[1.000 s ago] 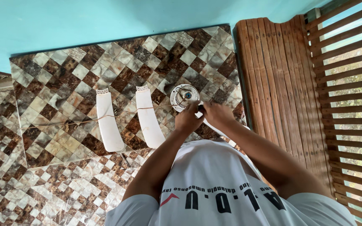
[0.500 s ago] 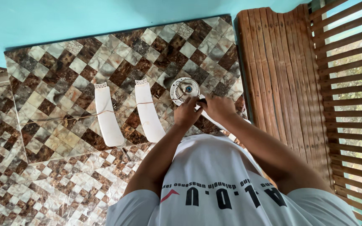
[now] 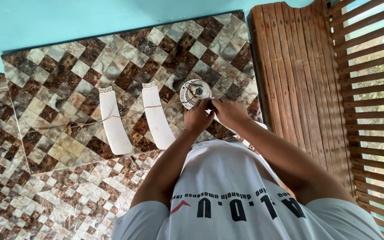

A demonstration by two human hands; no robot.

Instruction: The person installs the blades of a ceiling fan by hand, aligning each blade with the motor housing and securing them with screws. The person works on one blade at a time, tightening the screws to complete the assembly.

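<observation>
- While both hands met at the round white fan motor housing (image 3: 195,92), it lay on the raised tiled platform (image 3: 67,66), near the slatted wooden bench (image 3: 290,66).
- Left hand (image 3: 198,118) was closed at the housing's near edge; whether it gripped could not be told.
- Right hand (image 3: 228,112) pinched a small part there, too small to identify.
- Two white fan blades (image 3: 114,120) lay detached beside it; judged, work remained unfinished.
</observation>
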